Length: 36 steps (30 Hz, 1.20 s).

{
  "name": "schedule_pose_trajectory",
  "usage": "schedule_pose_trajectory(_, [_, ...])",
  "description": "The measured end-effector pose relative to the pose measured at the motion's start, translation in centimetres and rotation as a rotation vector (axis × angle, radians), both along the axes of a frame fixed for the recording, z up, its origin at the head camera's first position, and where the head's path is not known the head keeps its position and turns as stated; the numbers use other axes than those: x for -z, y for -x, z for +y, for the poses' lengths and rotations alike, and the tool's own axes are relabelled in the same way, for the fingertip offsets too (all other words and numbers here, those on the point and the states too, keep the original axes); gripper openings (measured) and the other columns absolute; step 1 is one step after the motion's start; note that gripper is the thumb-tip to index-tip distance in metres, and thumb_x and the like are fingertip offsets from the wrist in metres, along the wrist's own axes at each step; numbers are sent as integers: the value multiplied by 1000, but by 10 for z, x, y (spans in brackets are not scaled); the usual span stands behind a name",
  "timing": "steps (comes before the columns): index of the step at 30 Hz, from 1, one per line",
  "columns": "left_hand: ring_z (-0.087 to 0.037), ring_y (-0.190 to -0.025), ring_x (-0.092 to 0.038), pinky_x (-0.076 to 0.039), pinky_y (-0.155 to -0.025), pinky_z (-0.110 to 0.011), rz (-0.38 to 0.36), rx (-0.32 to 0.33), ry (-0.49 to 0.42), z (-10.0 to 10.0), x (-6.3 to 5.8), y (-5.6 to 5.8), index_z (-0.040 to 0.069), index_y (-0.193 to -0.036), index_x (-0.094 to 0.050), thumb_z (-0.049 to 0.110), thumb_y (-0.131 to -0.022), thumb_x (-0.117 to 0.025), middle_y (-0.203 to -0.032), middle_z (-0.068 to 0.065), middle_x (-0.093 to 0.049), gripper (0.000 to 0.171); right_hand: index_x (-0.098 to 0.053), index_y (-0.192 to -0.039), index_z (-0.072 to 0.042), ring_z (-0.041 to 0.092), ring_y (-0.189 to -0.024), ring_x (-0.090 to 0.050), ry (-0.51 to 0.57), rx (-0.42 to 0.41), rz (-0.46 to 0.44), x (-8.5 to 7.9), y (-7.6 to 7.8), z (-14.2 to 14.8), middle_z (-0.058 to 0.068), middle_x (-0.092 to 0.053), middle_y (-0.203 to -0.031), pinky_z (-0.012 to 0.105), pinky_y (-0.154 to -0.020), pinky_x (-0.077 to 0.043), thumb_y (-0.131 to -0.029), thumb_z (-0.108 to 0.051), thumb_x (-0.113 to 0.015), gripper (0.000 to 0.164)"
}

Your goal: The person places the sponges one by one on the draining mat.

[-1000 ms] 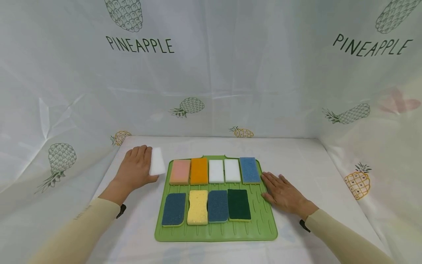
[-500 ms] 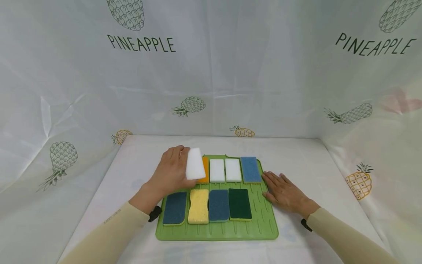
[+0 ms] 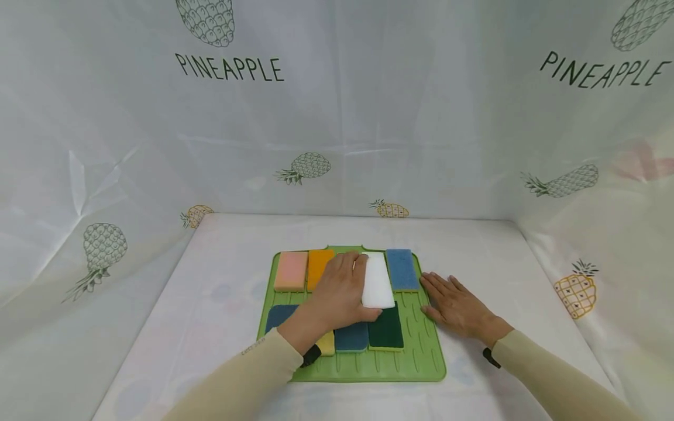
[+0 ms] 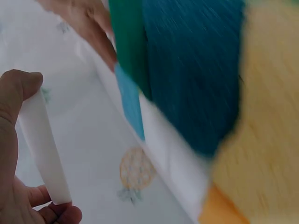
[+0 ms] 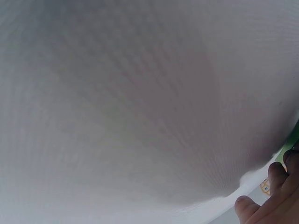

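Observation:
My left hand [image 3: 334, 298] pinches a white sponge [image 3: 377, 283] between thumb and fingers, over the right half of a green ridged mat [image 3: 421, 359]. In the left wrist view this white sponge [image 4: 44, 144] is held by its two ends, apart from the sponges on the mat. My right hand [image 3: 458, 307] lies flat with straight fingers at the mat's right edge, near a blue sponge [image 3: 402, 270]. Under the held sponge is a dark green scouring sponge [image 3: 385, 330]. My left hand and its sponge largely hide the white sponges in the back row.
A pink sponge [image 3: 291, 271] and an orange sponge [image 3: 318, 266] sit at the back left of the mat. In front are two dark blue sponges, one [image 3: 351, 338] beside a yellow sponge [image 3: 327, 345], partly covered by my left arm. A pineapple-print sheet [image 3: 337, 117] rises behind.
My left hand has carried the white sponge rightward, from the table left of the mat, past the pink and orange sponges to the mat's right half. My right hand has stayed in place.

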State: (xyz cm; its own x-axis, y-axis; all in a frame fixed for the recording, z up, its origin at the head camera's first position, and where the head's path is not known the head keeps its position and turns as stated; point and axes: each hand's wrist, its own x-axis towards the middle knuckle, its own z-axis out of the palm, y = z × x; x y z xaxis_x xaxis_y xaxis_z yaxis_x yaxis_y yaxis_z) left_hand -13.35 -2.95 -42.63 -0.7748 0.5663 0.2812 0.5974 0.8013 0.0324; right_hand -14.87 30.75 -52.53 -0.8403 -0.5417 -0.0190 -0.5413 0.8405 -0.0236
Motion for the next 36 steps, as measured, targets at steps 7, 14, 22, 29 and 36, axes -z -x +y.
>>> schedule_pose_trajectory(7, [-25,-123,-55,-48,-110,-39,-21,32,48,51,20,-12,0,-148,-47,78,-78,-74,-138,-12,-56,108,-34,-164,-2,38,-156,-36,-33,-4,-3,-1,1,3,16,-37,-170,62,-125,-31,-110,-52,-47,74])
schedule_pose_trajectory(14, [-23,-123,-54,-47,-110,-36,-33,57,120,83,43,-24,3,-147,-48,84,-77,-71,-136,-9,-55,110,-40,-161,0,38,-152,-42,-38,-72,72,1,1,7,18,-41,-167,62,-121,-37,-112,-47,-48,69])
schedule_pose_trajectory(22, [-23,-136,-50,-41,-120,-41,-154,16,151,95,59,-26,6,-156,-40,84,-81,-68,-148,-8,-50,112,-38,-162,-1,37,-153,-41,-49,-74,74,2,1,8,16,-40,-167,61,-121,-38,-112,-50,-43,70])
schedule_pose_trajectory(29, [-22,-147,-45,-37,-125,-45,-226,0,187,100,73,-26,9,-163,-34,87,-81,-63,-160,-7,-44,116,-37,-162,-1,38,-153,-41,-43,-68,64,3,3,9,17,-39,-168,61,-121,-37,-112,-48,-45,68])
schedule_pose_trajectory(36, [-19,-148,-44,-35,-127,-49,-248,-25,276,100,73,-28,13,-162,-38,91,-81,-58,-159,-3,-46,114,-34,-164,-1,37,-155,-38,-23,-43,23,2,4,7,17,-37,-169,62,-124,-33,-111,-46,-50,71])
